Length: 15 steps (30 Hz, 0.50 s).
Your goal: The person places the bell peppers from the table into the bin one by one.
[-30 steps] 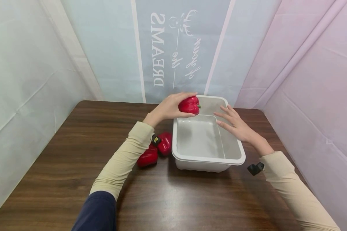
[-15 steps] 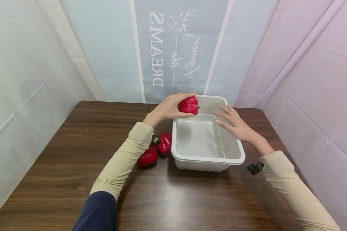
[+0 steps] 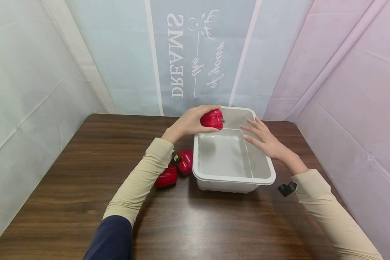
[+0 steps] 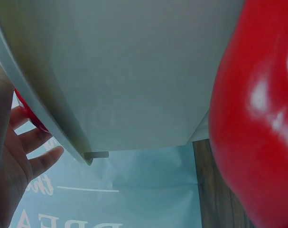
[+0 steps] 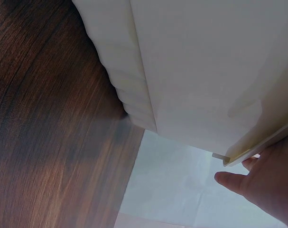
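My left hand grips a red bell pepper over the far left part of a white plastic bin, thumb below and fingers above it, its green stem facing right. In the left wrist view only a sliver of that held pepper shows beyond the bin's rim. My right hand is spread above the bin's right side, holding nothing. Two more red bell peppers lie on the table left of the bin: one pepper close by its wall, the other pepper partly behind my left sleeve.
The bin stands on a dark wood table near its back edge. A grey-blue printed curtain hangs right behind the table, and pale cloth walls close in both sides. Each wrist carries a small black camera.
Almost nothing differs. The whole view shifts by a few pixels, while both hands and the held bell pepper keep their places over the bin.
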Tool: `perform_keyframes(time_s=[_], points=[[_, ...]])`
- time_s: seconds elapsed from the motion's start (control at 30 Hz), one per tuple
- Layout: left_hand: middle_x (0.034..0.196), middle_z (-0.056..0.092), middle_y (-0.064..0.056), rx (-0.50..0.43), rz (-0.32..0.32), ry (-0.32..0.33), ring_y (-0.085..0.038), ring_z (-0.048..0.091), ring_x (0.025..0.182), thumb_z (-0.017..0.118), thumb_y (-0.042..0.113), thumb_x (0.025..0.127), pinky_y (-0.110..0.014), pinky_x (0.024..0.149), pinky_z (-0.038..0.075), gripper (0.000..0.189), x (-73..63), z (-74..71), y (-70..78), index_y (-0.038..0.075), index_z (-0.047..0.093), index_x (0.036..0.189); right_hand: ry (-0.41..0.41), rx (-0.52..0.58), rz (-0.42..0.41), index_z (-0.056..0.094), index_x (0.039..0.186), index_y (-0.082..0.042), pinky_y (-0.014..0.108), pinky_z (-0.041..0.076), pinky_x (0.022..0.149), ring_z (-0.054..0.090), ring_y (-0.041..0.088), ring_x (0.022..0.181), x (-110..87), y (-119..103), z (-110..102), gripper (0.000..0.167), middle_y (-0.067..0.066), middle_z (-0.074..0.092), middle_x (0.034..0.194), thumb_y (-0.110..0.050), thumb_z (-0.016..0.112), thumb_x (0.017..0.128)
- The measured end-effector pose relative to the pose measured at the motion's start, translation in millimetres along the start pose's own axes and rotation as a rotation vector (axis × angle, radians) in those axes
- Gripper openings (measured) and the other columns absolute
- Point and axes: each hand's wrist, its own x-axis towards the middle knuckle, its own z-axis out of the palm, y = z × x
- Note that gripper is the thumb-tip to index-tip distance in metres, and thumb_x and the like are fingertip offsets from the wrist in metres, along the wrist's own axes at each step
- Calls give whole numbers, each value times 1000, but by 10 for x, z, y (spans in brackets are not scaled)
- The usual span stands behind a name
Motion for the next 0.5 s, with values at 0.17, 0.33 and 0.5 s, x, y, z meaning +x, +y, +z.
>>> perform_keyframes(time_s=[0.17, 0.33, 0.5], points=[[130, 52, 2, 9, -2, 2, -11, 50, 114, 72, 52, 72, -27, 88, 49, 76, -1, 25, -10, 29, 42, 138, -1, 1, 3, 46, 137, -14, 64, 3, 107, -6, 29, 143, -11, -8, 4, 46, 18, 19, 152, -34, 49, 95], [131, 51, 3, 3, 1, 5, -10, 48, 115, 72, 50, 73, -27, 87, 49, 76, -5, 45, -10, 26, 43, 138, -5, 1, 5, 46, 137, -15, 64, 3, 107, -6, 28, 143, -19, -17, 4, 46, 18, 19, 152, -34, 48, 95], [130, 52, 3, -1, 17, 19, -10, 47, 115, 73, 50, 73, -28, 88, 49, 75, -2, 52, -7, 23, 45, 137, -8, -1, 7, 46, 138, -15, 65, 4, 107, -6, 28, 143, -11, -12, -9, 47, 19, 19, 151, -34, 48, 95]])
